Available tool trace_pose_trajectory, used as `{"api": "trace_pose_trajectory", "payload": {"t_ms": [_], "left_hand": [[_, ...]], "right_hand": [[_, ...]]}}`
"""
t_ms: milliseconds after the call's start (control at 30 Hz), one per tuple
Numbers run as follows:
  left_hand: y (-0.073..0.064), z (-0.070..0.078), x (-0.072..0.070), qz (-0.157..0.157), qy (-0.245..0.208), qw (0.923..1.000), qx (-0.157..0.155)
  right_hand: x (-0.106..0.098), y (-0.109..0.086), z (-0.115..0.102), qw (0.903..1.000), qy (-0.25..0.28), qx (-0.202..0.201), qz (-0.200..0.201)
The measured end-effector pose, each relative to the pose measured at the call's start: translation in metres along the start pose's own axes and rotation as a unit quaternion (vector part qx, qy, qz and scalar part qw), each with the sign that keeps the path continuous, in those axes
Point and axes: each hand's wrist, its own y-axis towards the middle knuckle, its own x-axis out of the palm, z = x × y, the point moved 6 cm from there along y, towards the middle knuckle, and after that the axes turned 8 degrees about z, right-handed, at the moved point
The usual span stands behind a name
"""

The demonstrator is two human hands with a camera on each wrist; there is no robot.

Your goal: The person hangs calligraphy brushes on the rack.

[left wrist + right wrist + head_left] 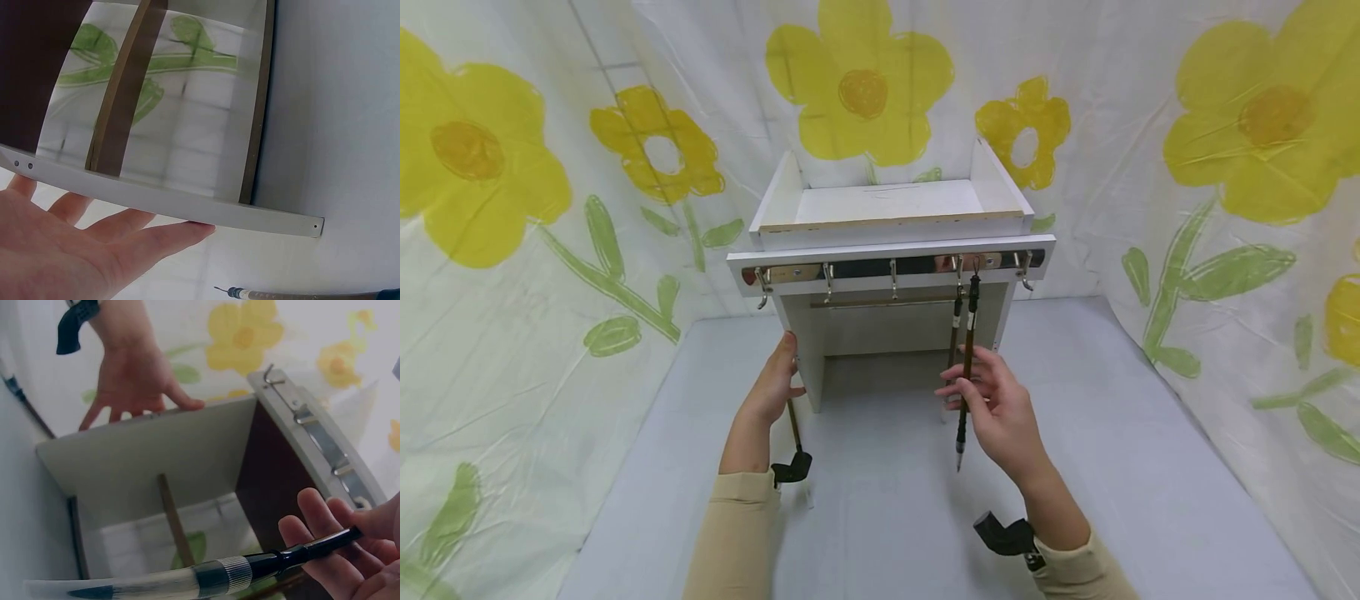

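My right hand (1000,404) pinches an upright calligraphy brush (970,333) between thumb and fingers, its tip pointing down and its hanging loop level with the hook strip. In the right wrist view, a clear cap covers the bristles of a brush (225,575) beside the fingers. Behind the held brush, a second brush (955,327) hangs below a hook. Fingers spread, my left hand (769,392) rests against the side panel of the white shelf unit (891,229); the left wrist view shows that hand (81,250) along the panel's edge.
Several metal hooks line the strip (865,267) on the shelf's front. Another brush (794,425) lies on the pale table (880,517) beside the left wrist, partly hidden by it. A flower-patterned curtain (1120,208) surrounds the table at back and sides.
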Motion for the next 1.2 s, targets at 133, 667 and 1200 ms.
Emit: {"api": "trace_pose_trajectory", "payload": {"t_ms": [133,667,1200], "left_hand": [[0.002,-0.004,0.000,0.006,0.003,1.0000,0.005],[0.000,-0.002,0.000,0.000,-0.004,1.0000,-0.003],[-0.012,0.018,0.002,-0.013,-0.006,0.9999,-0.002]], "right_hand": [[0.008,-0.002,0.000,0.9999,0.008,-0.003,-0.012],[0.030,-0.012,0.005,0.9984,0.018,0.011,-0.053],[0.049,-0.020,0.009,0.9931,0.034,0.034,-0.106]]}}
